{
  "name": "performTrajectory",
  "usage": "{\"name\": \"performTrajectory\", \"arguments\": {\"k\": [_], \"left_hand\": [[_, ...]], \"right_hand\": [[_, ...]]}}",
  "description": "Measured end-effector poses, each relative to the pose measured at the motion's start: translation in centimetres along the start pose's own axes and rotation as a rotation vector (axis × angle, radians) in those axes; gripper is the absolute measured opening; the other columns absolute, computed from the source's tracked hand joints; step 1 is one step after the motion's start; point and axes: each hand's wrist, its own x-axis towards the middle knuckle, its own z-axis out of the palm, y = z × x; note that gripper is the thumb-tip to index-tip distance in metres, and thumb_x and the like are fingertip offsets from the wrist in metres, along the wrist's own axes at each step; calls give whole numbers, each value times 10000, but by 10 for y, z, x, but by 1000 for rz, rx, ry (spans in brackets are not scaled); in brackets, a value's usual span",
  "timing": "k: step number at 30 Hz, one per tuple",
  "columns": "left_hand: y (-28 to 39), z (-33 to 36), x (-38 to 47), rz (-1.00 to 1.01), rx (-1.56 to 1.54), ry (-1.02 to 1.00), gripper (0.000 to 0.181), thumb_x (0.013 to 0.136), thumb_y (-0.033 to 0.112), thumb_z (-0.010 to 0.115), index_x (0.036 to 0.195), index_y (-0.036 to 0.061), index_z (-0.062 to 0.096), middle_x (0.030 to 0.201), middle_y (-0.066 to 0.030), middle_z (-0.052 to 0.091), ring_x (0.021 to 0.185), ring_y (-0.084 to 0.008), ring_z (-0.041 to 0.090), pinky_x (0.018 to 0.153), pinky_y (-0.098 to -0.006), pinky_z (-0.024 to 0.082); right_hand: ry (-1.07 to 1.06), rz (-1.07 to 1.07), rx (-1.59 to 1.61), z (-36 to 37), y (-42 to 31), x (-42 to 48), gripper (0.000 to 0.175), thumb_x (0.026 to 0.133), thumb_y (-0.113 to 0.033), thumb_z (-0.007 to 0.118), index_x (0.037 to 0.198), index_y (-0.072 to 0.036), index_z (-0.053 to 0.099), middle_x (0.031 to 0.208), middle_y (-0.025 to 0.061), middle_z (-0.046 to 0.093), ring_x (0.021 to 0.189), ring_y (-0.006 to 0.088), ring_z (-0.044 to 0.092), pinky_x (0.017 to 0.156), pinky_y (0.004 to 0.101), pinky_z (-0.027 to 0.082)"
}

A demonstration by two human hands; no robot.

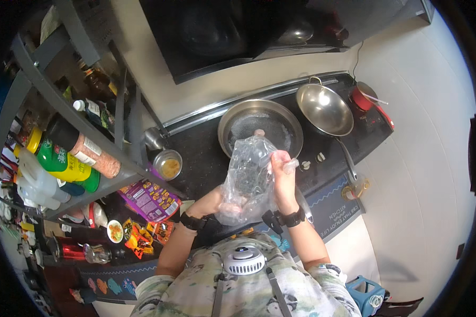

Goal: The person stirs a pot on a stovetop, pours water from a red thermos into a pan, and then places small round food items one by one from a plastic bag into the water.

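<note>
A crumpled clear plastic bag (248,174) is held between my two hands, its far end over the near rim of a wide steel frying pan (223,136). My left hand (216,198) grips the bag's near left side, its fingers partly hidden by the plastic. On the right side, my right hand (282,164) pinches a gathered part of the bag. A small pale pink lump (259,132) shows at the bag's far end, over the pan; whether it rests on the pan cannot be told. The pan's dark patterned base has whitish smears.
Right of the pan sits a steel wok (323,107), with a red saucepan (363,97) beyond. Two stove knobs (313,161) face me. A metal shelf rack (103,194) with bottles stands at left. Near it are a small bowl (167,165) and a purple packet (152,200).
</note>
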Motion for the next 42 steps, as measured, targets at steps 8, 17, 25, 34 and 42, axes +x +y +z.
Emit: {"name": "performTrajectory", "arguments": {"k": [8,17,25,34,42], "left_hand": [[3,2,-17,95,84,178,433,710,60,749,1099,11,564,979,-37,630,886,-101,566,813,-267,461],[15,14,-12,140,22,202,514,737,77,728,1184,-10,490,1053,-55,607,941,-107,557,844,-274,448],[11,12,-14,234,515,157,680,723,210,742,1276,-4,407,1151,-161,578,1070,-258,565,896,-338,425],[2,10,-14,141,718,191,553,742,164,668,1207,-24,437,969,-213,618,910,-375,604,767,-389,480],[-1,4,-7,282,414,188,419,759,95,659,1136,-10,508,1070,-151,595,945,-242,596,811,-333,463]], "right_hand": [[-456,73,-109,-32,-14,-30,500,866,-225,609,1278,-13,420,1198,65,512,1107,162,463,971,294,351],[-546,43,-299,-10,-1,-61,455,759,-218,732,1106,19,556,1062,131,600,941,212,554,857,312,437],[-685,-133,-498,-13,-7,-58,444,763,-217,717,1112,2,550,1041,163,588,964,288,553,890,359,417],[-767,91,-300,-12,15,-60,442,818,-203,659,1184,-5,512,1115,132,572,1026,238,530,930,341,391],[-787,-213,-540,-5,16,-46,439,812,-249,666,1145,0,526,1105,172,571,1006,291,541,912,355,407]]}}
